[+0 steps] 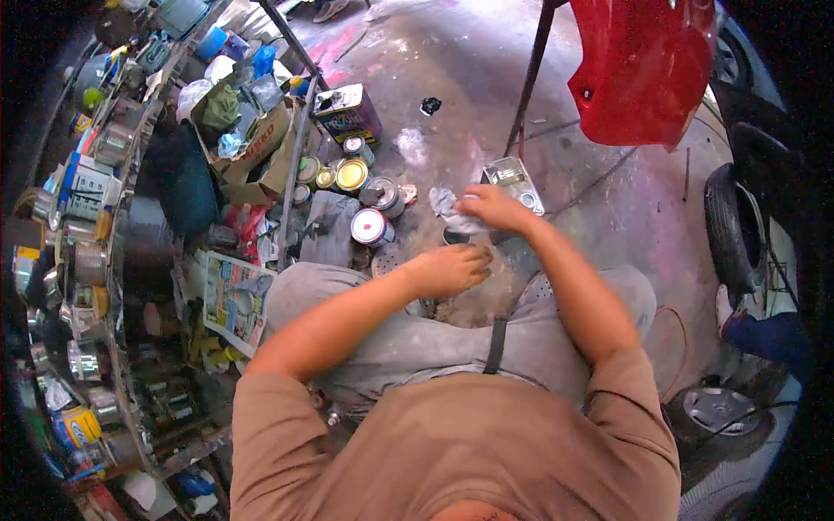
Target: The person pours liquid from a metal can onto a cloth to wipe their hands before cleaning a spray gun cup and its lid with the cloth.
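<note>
My right hand (493,208) is closed on a crumpled whitish cloth (452,211), with the fingers pressed together on its right side. Just below the cloth is a small dark can (455,235), partly covered by it. My left hand (453,267) is in front of that can, knuckles up and fingers curled; whatever it may hold is hidden. To the left stand a can with a white lid and a red spot (371,227) and an open grey can (383,195). A metal tray (513,183) lies on the floor beyond my right hand.
A yellow-lidded can (352,174) and a rectangular tin (347,114) stand at the left, near a cardboard box (255,148). Shelves of cans line the far left. A red panel (638,74) hangs at upper right, above a tire (735,227). Another person's leg (764,336) shows at right.
</note>
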Motion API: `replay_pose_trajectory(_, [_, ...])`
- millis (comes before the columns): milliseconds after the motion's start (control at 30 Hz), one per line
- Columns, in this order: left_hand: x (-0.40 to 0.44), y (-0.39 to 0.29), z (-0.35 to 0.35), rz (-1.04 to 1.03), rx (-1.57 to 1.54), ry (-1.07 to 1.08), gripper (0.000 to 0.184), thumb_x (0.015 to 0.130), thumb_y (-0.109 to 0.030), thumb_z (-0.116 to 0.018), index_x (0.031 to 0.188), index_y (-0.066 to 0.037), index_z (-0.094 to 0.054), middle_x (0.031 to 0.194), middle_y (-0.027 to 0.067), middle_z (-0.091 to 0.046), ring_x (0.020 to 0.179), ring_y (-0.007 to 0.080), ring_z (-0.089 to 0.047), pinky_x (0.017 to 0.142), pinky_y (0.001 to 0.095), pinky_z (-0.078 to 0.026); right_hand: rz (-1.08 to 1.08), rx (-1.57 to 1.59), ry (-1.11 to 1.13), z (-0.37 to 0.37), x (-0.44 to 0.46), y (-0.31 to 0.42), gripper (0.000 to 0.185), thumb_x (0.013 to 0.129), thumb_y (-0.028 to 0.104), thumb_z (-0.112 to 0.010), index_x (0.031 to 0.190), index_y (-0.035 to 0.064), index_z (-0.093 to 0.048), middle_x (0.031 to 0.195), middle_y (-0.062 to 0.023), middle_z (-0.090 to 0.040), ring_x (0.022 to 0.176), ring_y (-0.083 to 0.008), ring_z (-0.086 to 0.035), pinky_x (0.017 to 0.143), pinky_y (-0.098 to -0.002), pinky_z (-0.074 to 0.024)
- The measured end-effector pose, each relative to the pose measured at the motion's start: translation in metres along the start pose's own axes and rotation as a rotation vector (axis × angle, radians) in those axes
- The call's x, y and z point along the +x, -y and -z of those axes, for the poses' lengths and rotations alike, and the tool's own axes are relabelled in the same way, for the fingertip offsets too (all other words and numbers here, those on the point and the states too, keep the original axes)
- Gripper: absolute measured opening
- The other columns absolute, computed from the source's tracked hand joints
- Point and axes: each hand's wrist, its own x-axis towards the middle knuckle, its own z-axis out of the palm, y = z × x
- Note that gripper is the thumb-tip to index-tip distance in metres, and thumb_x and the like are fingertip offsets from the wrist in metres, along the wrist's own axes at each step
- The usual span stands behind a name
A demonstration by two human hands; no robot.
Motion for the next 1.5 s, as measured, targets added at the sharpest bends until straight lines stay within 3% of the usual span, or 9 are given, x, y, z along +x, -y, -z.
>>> replay_pose_trajectory(167, [0.02,-0.048,0.03,0.674,-0.688,-0.006,0.032,0.095,-0.018,-0.048,0.121,-0.003,-0.061,0.132,0.0178,-0.056,0.126,0.0275,-0.053,0.103,0.0408,-0.044,0.377,0.075,0.447,-0.064,-0.035,0.065,0.039,0.098,0.037,-0.051,0.116,0.0049,-0.063,0.11,-0.0188,-0.068,0.104,-0.0326,-0.064,0.093,-0.0432,-0.0466])
replay_pose_trajectory(400, [0.013,-0.007,0.029,-0.004,0.156,-0.095,0.034,0.096,-0.017,-0.046,0.125,-0.006,-0.06,0.136,0.0139,-0.056,0.121,0.0228,-0.059,0.098,0.0384,-0.047,0.169,-0.287,0.358,-0.028,-0.007,0.04,0.038,0.098,0.038,-0.052,0.109,0.0049,-0.066,0.104,-0.0211,-0.068,0.098,-0.0394,-0.064,0.087,-0.0449,-0.0491])
replay_pose_trajectory(567, [-0.01,0.021,0.044,0.118,-0.106,-0.16,0.044,0.087,-0.012,-0.055,0.131,-0.007,-0.055,0.143,0.0141,-0.05,0.123,0.0303,-0.056,0.102,0.0413,-0.046,0.532,-0.349,0.264,0.029,0.003,-0.031,0.041,0.094,0.039,-0.059,0.105,0.0005,-0.066,0.096,-0.018,-0.069,0.091,-0.0339,-0.065,0.078,-0.0418,-0.0497])
replay_pose_trajectory(733, [-0.015,0.033,0.073,0.563,-0.094,-0.423,0.043,0.082,-0.015,-0.066,0.123,-0.005,-0.06,0.129,0.0164,-0.059,0.118,0.0306,-0.057,0.097,0.0415,-0.048,-0.096,0.33,-0.285,0.033,-0.004,0.002,0.041,0.089,0.038,-0.068,0.104,-0.0002,-0.065,0.075,-0.0043,-0.063,0.072,-0.0127,-0.057,0.067,-0.0301,-0.0466])
replay_pose_trajectory(900, [0.021,0.037,0.079,1.021,-0.477,-0.018,0.032,0.084,-0.017,-0.065,0.115,-0.006,-0.066,0.122,0.0179,-0.06,0.112,0.0373,-0.058,0.094,0.043,-0.049,0.202,0.317,-0.541,-0.022,0.018,0.019,0.028,0.091,0.028,-0.069,0.103,0.0027,-0.066,0.088,-0.0025,-0.066,0.078,-0.0106,-0.059,0.07,-0.0281,-0.048])
replay_pose_trajectory(1100, [0.002,0.103,-0.07,0.68,-0.152,-0.305,0.034,0.09,-0.026,-0.057,0.115,-0.006,-0.066,0.108,0.0237,-0.067,0.105,0.0404,-0.063,0.093,0.0491,-0.049,0.507,-0.023,-0.458,-0.069,0.004,0.045,0.025,0.095,0.022,-0.062,0.11,0.0013,-0.067,0.104,-0.0153,-0.07,0.1,-0.0292,-0.067,0.096,-0.0382,-0.0477])
replay_pose_trajectory(1267, [0.012,0.078,-0.007,1.191,-0.533,-0.171,0.04,0.093,-0.027,-0.053,0.128,-0.012,-0.063,0.118,0.0218,-0.066,0.112,0.0394,-0.061,0.097,0.046,-0.047,1.088,-0.115,-0.314,-0.1,-0.036,0.1,0.024,0.093,0.023,-0.064,0.105,0.0021,-0.066,0.104,-0.0178,-0.068,0.096,-0.0345,-0.066,0.095,-0.0432,-0.047])
replay_pose_trajectory(1433, [-0.007,0.098,-0.094,0.838,-0.332,-0.317,0.038,0.093,-0.027,-0.053,0.124,-0.008,-0.064,0.118,0.0215,-0.066,0.114,0.0393,-0.06,0.098,0.0466,-0.047,0.693,-0.284,-0.567,-0.067,-0.001,0.054,0.02,0.094,0.022,-0.062,0.092,0.0024,-0.062,0.084,-0.018,-0.061,0.08,-0.0392,-0.06,0.074,-0.0457,-0.0481])
replay_pose_trajectory(1500, [-0.01,0.079,-0.046,0.888,-0.221,0.034,0.041,0.094,-0.029,-0.053,0.128,-0.008,-0.062,0.117,0.0228,-0.066,0.111,0.0408,-0.061,0.097,0.0467,-0.047,0.474,-0.222,-0.583,-0.051,0.009,0.035,0.022,0.096,0.023,-0.059,0.093,0.001,-0.061,0.083,-0.0192,-0.06,0.079,-0.0411,-0.059,0.072,-0.0444,-0.0487])
